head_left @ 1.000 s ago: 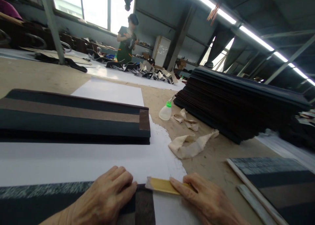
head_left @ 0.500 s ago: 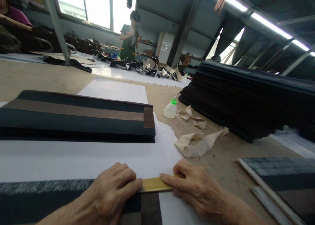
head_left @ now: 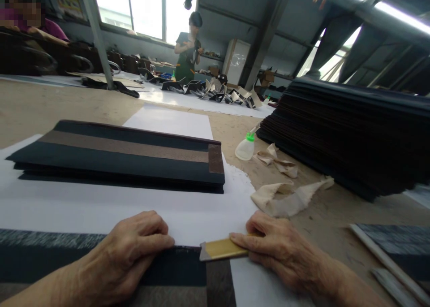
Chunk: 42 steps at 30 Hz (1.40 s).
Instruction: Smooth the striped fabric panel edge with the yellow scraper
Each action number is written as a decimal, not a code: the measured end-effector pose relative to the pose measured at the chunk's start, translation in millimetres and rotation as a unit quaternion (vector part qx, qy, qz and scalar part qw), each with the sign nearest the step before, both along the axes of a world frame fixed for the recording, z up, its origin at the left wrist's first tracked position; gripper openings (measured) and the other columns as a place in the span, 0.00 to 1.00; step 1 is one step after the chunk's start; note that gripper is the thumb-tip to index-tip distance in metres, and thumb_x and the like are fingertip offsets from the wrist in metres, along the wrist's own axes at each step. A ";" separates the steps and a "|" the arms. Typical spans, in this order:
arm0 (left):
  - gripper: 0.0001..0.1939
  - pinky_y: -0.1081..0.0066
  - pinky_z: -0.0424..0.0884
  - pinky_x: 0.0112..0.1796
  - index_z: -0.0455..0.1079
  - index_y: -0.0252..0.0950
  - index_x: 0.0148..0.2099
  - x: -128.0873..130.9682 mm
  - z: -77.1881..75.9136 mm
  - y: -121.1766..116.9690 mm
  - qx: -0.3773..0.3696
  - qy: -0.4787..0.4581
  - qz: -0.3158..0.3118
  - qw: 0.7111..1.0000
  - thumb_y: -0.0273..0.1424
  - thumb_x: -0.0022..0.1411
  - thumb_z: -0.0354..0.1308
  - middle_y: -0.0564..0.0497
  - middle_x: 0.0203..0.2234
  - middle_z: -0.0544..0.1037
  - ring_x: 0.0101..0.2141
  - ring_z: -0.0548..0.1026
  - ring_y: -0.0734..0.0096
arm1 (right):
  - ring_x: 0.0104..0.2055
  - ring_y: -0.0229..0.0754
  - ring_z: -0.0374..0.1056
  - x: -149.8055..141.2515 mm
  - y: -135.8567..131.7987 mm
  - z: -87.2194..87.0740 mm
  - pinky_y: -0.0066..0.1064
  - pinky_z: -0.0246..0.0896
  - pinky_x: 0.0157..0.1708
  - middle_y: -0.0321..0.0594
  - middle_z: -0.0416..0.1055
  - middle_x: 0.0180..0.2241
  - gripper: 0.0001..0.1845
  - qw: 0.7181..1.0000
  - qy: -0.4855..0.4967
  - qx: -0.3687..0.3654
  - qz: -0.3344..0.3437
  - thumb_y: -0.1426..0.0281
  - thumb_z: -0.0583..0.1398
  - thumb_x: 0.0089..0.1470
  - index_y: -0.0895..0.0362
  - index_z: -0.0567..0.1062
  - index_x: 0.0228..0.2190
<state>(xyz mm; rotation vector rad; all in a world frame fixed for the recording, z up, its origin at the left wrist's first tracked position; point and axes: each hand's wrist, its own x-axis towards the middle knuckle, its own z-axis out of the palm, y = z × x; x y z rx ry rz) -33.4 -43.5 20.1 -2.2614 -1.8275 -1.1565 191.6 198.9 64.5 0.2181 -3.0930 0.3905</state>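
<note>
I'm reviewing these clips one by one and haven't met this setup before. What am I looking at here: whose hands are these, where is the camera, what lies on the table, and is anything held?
There is no machine. A person wears a camera on the head, looking forward and down, so the two bare hands at the bottom are their own. The left hand presses flat on a dark striped sheet that lies over white paper. The right hand holds a flat yellow scraper against that sheet's edge. Further back on the paper sits a folded pile of dark sheets with a brown stripe. On the bare table are a small bottle with a green cap, pale cloth strips and a tall dark stack. Another person stands far behind.
</note>
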 end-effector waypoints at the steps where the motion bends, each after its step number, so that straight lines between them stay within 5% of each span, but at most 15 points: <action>1: 0.19 0.74 0.62 0.32 0.66 0.38 0.50 0.6 0.1 -0.1 -0.005 0.009 0.003 1.000 0.16 0.63 0.42 0.51 0.32 0.68 0.31 0.67 0.76 | 0.34 0.36 0.59 -2.3 0.1 0.9 0.27 0.51 0.31 0.38 0.63 0.35 0.20 1.000 -0.003 -0.002 0.005 0.73 0.56 0.60 0.47 0.69 0.53; 12: 0.20 0.69 0.60 0.33 0.65 0.32 0.49 2.2 0.4 -2.6 -0.010 0.085 -0.022 0.996 0.14 0.58 0.42 0.47 0.33 0.68 0.31 0.63 0.70 | 0.35 0.37 0.59 -21.4 -1.2 2.2 0.29 0.49 0.32 0.39 0.63 0.36 0.19 0.999 -0.009 -0.002 0.038 0.71 0.54 0.62 0.48 0.69 0.54; 18: 0.16 0.70 0.61 0.33 0.67 0.31 0.40 4.6 10.2 -0.7 -0.006 0.102 -0.011 0.995 0.15 0.58 0.41 0.48 0.32 0.69 0.31 0.63 0.70 | 0.34 0.38 0.57 -30.8 -3.4 1.4 0.29 0.48 0.31 0.41 0.63 0.34 0.18 0.998 -0.008 -0.011 0.059 0.71 0.54 0.61 0.51 0.70 0.53; 32: 0.18 0.66 0.60 0.31 0.66 0.30 0.46 4.6 5.6 -1.3 -0.008 0.077 -0.024 0.997 0.15 0.58 0.41 0.46 0.31 0.68 0.30 0.62 0.67 | 0.36 0.40 0.58 -44.5 -14.2 -4.3 0.30 0.49 0.31 0.41 0.62 0.35 0.18 0.997 0.001 -0.019 0.071 0.71 0.51 0.63 0.52 0.68 0.53; 42: 0.18 0.69 0.60 0.50 0.60 0.41 0.57 -26.6 13.8 -23.2 -0.076 0.011 -0.004 0.997 0.24 0.67 0.44 0.51 0.44 0.70 0.45 0.68 0.70 | 0.36 0.42 0.58 -46.1 -15.4 -4.2 0.31 0.49 0.31 0.41 0.61 0.35 0.19 0.997 -0.011 0.000 0.074 0.72 0.49 0.62 0.51 0.67 0.54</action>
